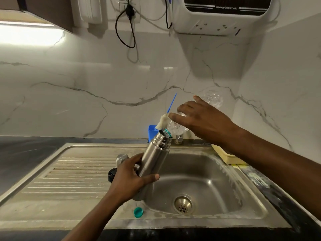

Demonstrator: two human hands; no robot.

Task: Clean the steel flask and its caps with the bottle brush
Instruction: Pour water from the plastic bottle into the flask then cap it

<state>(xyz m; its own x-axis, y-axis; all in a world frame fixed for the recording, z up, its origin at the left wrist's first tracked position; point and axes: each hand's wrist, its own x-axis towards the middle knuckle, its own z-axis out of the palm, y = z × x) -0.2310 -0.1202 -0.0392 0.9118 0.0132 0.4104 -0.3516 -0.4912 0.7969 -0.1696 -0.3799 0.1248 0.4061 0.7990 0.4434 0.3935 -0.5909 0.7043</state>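
The dark worktop (26, 153) carries a steel sink (217, 185) with a ribbed drainboard (69, 173). Just left of my left fingers (151, 177), a steel cap (122, 158) and a black cap (111, 174) sit on the drainboard, and below those fingers a teal cap (138, 212) lies on the sink's front rim. A blue holder (152, 130) stands at the back below my right fingers (175, 117), and further right of them a yellow tray (225, 158) rests on the sink's edge.
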